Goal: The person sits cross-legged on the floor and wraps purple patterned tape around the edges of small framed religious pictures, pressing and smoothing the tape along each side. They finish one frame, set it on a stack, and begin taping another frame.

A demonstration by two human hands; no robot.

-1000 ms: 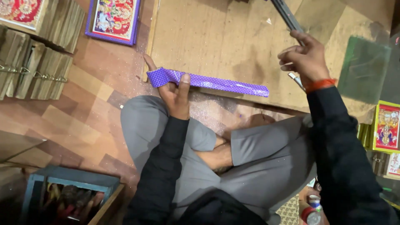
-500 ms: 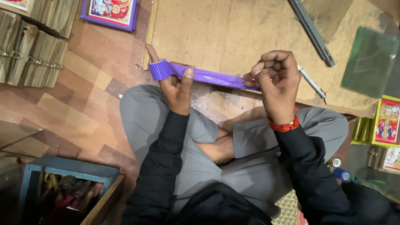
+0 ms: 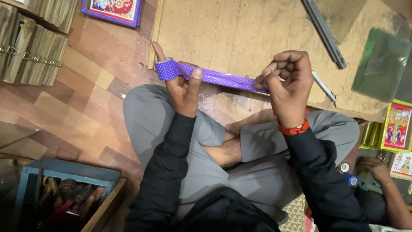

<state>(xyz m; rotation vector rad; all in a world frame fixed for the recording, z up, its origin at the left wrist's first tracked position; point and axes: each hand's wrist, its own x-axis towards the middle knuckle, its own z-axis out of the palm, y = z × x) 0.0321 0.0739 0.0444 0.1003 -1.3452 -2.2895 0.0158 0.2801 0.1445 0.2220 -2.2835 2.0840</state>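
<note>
The left hand (image 3: 182, 88) grips one end of a purple dotted strip (image 3: 210, 76), the fingers wrapped around it and the thumb lying on top. The right hand (image 3: 289, 83) has its fingers curled tight, pinching the other end. The strip lies along the near edge of the wooden board (image 3: 240, 34) (just above the crossed legs).
</note>
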